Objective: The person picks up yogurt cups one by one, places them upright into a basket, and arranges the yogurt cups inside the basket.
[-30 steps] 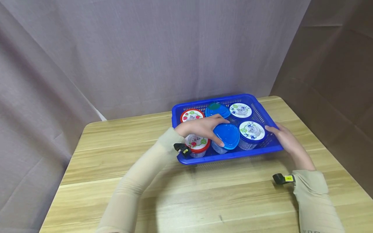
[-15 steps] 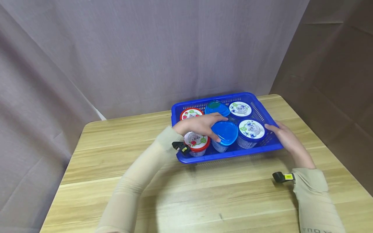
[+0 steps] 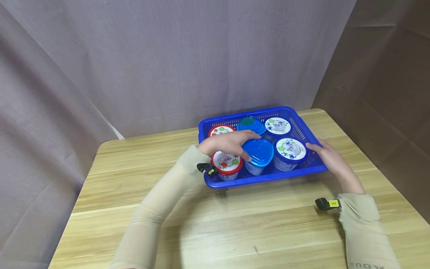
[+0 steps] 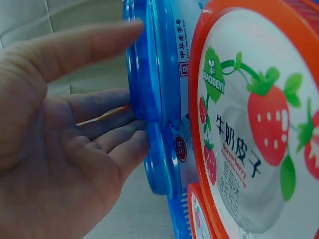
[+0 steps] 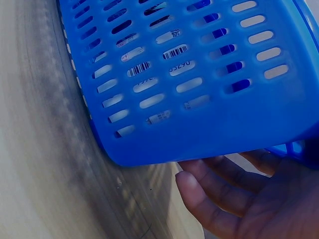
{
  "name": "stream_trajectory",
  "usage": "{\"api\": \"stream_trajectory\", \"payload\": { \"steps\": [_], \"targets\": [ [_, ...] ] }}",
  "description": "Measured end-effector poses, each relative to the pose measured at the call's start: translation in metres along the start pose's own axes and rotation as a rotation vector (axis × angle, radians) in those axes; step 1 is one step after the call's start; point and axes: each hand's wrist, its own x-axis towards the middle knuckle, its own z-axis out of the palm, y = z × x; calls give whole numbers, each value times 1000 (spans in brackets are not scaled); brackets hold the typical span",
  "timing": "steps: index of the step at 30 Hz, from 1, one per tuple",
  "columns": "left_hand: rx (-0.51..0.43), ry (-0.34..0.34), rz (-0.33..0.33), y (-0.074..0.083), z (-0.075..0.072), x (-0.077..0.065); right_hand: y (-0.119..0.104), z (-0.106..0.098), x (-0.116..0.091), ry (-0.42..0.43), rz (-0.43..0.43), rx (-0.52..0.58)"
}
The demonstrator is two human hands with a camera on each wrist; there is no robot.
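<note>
My left hand (image 3: 228,143) reaches over a blue plastic basket (image 3: 235,184), beside a clear tub with a blue lid (image 3: 258,152). In the left wrist view the thumb and loosely bent fingers (image 4: 89,45) lie right at the edge of the blue lids. My right hand (image 3: 330,158) grips the basket's right rim, thumb over the top. From the right wrist, several fingers (image 5: 219,184) show below the basket's slotted side (image 5: 199,129). A red-rimmed strawberry tub (image 3: 227,162) stands under the left wrist, and a blueberry tub (image 3: 290,151) stands right of the blue-lidded one.
Behind these sit another blueberry tub (image 3: 277,127), another blue-lidded tub (image 3: 251,125) and a second strawberry tub (image 3: 221,130), partly covered by my left hand. The basket is at the back right of the wooden table (image 3: 215,231), near a grey curtain (image 3: 188,67).
The front blue-lidded tub has come down and levelled into place between its neighbours. My left thumb has slid back to the lid's left edge. My right hand keeps its grip on the basket.
</note>
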Motion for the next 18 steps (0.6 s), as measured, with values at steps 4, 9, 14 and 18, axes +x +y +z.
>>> {"api": "stream_trajectory", "payload": {
  "steps": [4,9,14,18],
  "targets": [
    [18,11,-13,1,1,1,-1,1,0,-3,5,-5],
    [25,13,-3,1,0,1,-2,2,1,-7,7,-8],
    [20,-5,0,1,0,-1,-1,2,2,-5,5,-16],
    [-19,-26,0,0,1,-1,0,1,2,-11,-1,-4]
  ]
}}
